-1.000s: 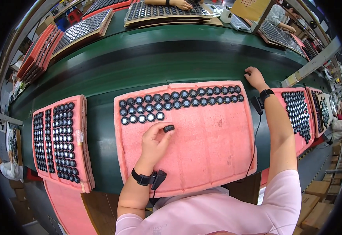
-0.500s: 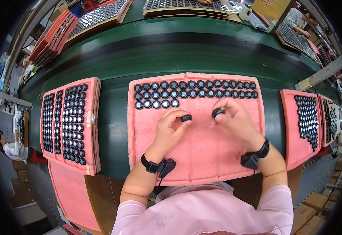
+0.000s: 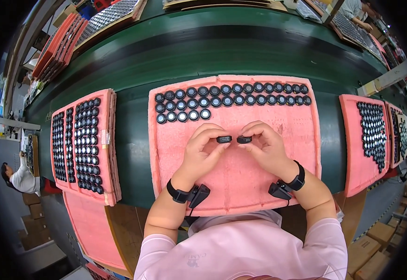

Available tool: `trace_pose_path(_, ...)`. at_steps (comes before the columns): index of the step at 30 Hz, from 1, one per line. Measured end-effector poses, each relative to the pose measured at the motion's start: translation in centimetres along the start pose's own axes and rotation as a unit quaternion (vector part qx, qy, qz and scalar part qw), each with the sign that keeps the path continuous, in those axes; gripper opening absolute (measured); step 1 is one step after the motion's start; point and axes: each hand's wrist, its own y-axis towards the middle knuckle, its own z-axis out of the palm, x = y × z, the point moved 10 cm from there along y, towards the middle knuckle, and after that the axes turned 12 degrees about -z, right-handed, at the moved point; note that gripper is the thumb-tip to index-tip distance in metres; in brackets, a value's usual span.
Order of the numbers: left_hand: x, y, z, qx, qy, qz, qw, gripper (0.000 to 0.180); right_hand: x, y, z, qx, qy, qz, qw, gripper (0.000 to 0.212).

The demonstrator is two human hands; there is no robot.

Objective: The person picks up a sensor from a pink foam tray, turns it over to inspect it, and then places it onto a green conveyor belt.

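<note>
Over the middle of a pink foam tray [image 3: 241, 186], my two hands face each other. My left hand [image 3: 204, 150] pinches a small round black part [image 3: 223, 139] between thumb and fingers, edge-on to me. A matching black part [image 3: 244, 139] sits pinched in my right hand [image 3: 265, 145], also edge-on. The two parts are close together with a narrow gap between them. Along the tray's far side stand two long rows of black round parts with pale centres [image 3: 227, 100], and a short third row [image 3: 182, 115] lies at the left.
To the left is a stack of pink trays [image 3: 112, 154] filled with similar parts. On the right, another pink tray [image 3: 353, 154] is partly filled. Behind runs a green conveyor belt [image 3: 189, 51]. More trays stand beyond it. Co-workers sit at far left [image 3: 24, 179] and far right [image 3: 353, 9].
My right hand has moved slightly left and its part has turned edge-on, level with the left one. My left hand has barely moved. The whole view has shifted a little.
</note>
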Motion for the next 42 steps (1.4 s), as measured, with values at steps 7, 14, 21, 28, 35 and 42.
trace_pose_path(7,-1.0,0.1,0.0,0.002,-0.001,0.025,1.000,0.028,1.2,0.4,-0.1,0.039,-0.067,-0.039,0.996,0.029)
trace_pose_path(14,-1.2,-0.5,0.0,-0.015,0.020,0.028,0.999,0.045,2.2,0.5,0.0,0.031,-0.110,-0.091,0.989,0.037)
trace_pose_path(21,-0.5,-0.9,0.2,0.003,-0.034,0.029,0.999,0.063,2.1,0.3,0.1,0.027,-0.089,-0.103,0.990,0.045)
trace_pose_path(28,-0.4,-0.8,0.3,0.009,-0.036,0.029,0.999,0.062,2.2,0.2,0.2,0.026,-0.088,-0.111,0.990,0.045)
trace_pose_path(35,-0.5,-0.7,0.4,0.015,-0.014,0.021,1.000,0.060,2.2,0.2,0.1,0.029,-0.091,-0.116,0.989,0.043)
trace_pose_path(42,-1.6,-0.5,0.3,0.004,0.022,0.066,0.998,0.045,2.4,0.2,0.2,0.051,-0.125,-0.115,0.984,0.037)
